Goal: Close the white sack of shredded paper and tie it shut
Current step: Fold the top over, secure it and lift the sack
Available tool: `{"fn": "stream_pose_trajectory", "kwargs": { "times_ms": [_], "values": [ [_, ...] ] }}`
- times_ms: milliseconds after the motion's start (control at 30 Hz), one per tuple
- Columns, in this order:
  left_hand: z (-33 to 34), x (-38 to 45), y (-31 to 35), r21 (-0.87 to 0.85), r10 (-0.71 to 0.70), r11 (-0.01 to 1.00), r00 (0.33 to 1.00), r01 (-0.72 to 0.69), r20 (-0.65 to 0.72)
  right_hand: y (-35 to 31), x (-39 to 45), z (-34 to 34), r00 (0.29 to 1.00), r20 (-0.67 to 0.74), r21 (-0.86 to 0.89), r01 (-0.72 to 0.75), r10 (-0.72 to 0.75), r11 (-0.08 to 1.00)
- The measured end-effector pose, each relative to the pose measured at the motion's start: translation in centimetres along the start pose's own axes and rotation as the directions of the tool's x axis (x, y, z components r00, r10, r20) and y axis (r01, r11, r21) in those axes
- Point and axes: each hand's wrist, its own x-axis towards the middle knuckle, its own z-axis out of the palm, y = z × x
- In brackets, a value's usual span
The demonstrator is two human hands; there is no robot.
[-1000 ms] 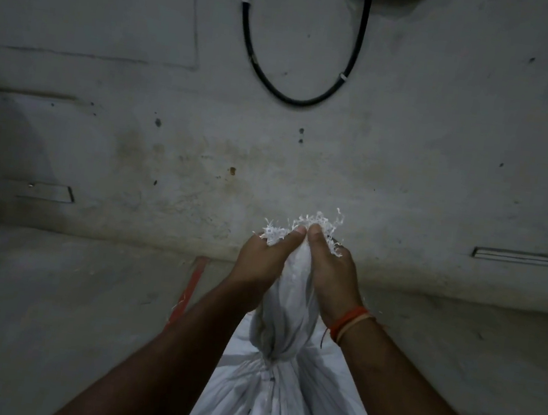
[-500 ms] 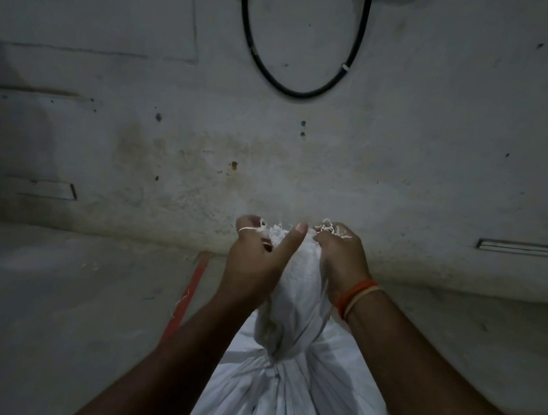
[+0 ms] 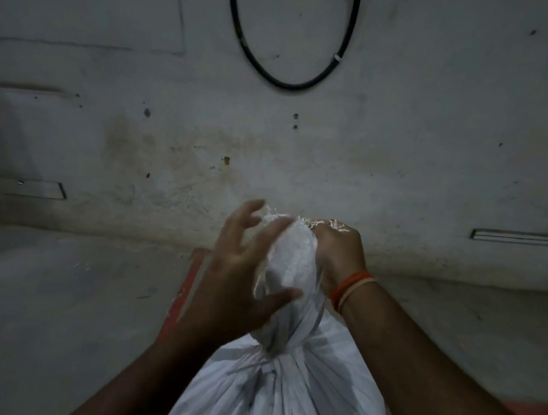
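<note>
The white sack (image 3: 280, 397) stands on the floor right below me, its mouth gathered into a twisted neck (image 3: 291, 264) that rises between my hands. A band of sack strips is cinched around the base of the neck. My right hand (image 3: 337, 253), with an orange and a pale band on its wrist, grips the right side of the neck near the frayed top edge. My left hand (image 3: 241, 265) is beside the neck on the left, fingers spread apart and thumb touching the fabric, not closed on it. The shredded paper inside is hidden.
A stained grey wall (image 3: 206, 130) stands close ahead, with a black cable loop (image 3: 281, 80) hanging on it. The concrete floor (image 3: 47, 300) carries a red painted line (image 3: 187, 286) left of the sack and another at the right. A dark object lies at the far left edge.
My left hand has let go of the sack's top and opened its fingers, dropping a little lower along the neck. My right hand has kept its grip near the top.
</note>
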Motion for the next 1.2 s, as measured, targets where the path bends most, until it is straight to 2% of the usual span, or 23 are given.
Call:
{"fn": "stream_pose_trajectory", "kwargs": {
  "times_ms": [67,133,233,367,433,500,567,600,667,700,767,867,933,1033,1100,1200],
  "values": [
    [1.4,0.6,0.3,0.121,0.036,0.991,0.994,-0.049,0.100,-0.5,-0.6,0.1,0.998,0.067,0.004,0.015,-0.015,1.000],
    [2.2,1.3,0.4,0.139,0.035,0.989,0.989,-0.055,0.146,-0.8,-0.8,0.0,0.994,0.098,0.002,0.056,-0.056,0.998],
    [2.9,2.1,0.5,0.183,0.086,0.978,0.992,-0.102,0.095,-1.1,-0.9,-0.7,0.985,0.166,-0.050,-0.035,0.043,0.998],
    [3.6,2.6,-0.4,0.120,0.112,0.986,0.993,-0.115,0.033,-1.2,-0.5,-1.6,0.949,0.270,-0.027,-0.162,0.163,0.986],
    [3.7,2.8,-0.9,0.029,0.089,0.995,0.993,-0.092,0.080,-1.3,-0.6,-2.2,0.895,0.400,0.084,-0.252,0.199,0.964],
    [3.6,3.1,-1.2,-0.052,0.026,0.998,0.989,-0.019,0.143,-1.7,-0.9,-2.9,0.864,0.458,0.138,-0.303,0.211,0.943],
    [3.8,3.4,-1.8,-0.086,-0.062,0.993,0.979,0.080,0.194,-1.4,-1.1,-3.5,0.934,0.335,0.055,-0.155,0.128,0.986],
    [3.9,3.6,-2.2,-0.114,-0.096,0.986,0.973,0.122,0.212,-0.9,-1.4,-3.8,0.971,0.238,0.004,-0.030,0.028,1.000],
    [3.9,3.8,-2.6,-0.165,-0.136,0.970,0.958,0.181,0.252,0.5,-2.5,-4.8,0.970,0.120,-0.020,0.216,-0.212,0.976],
    [3.9,3.9,-2.7,-0.186,-0.146,0.962,0.949,0.202,0.279,1.3,-3.1,-5.3,0.944,0.130,-0.017,0.309,-0.304,0.951],
    [3.9,4.2,-2.8,-0.223,-0.149,0.947,0.929,0.233,0.340,2.7,-4.3,-5.8,0.877,0.252,-0.049,0.434,-0.409,0.900],
    [3.7,4.7,-2.7,-0.247,-0.132,0.930,0.877,0.271,0.462,4.3,-4.7,-5.9,0.786,0.449,-0.162,0.539,-0.424,0.827],
    [3.4,5.0,-2.8,-0.260,-0.142,0.903,0.810,0.342,0.570,4.5,-4.4,-6.0,0.781,0.503,-0.143,0.499,-0.372,0.855],
    [3.1,5.0,-3.1,-0.287,-0.184,0.821,0.705,0.493,0.685,4.0,-3.6,-6.3,0.833,0.500,-0.077,0.314,-0.236,0.946],
    [3.3,5.0,-2.9,-0.271,-0.246,0.780,0.675,0.563,0.695,4.0,-3.3,-6.2,0.860,0.465,-0.103,0.287,-0.209,0.952],
    [3.8,4.8,-2.2,-0.170,-0.409,0.772,0.684,0.612,0.604,4.5,-3.1,-5.4,0.902,0.399,-0.059,0.204,-0.164,0.977]
  ]
}}
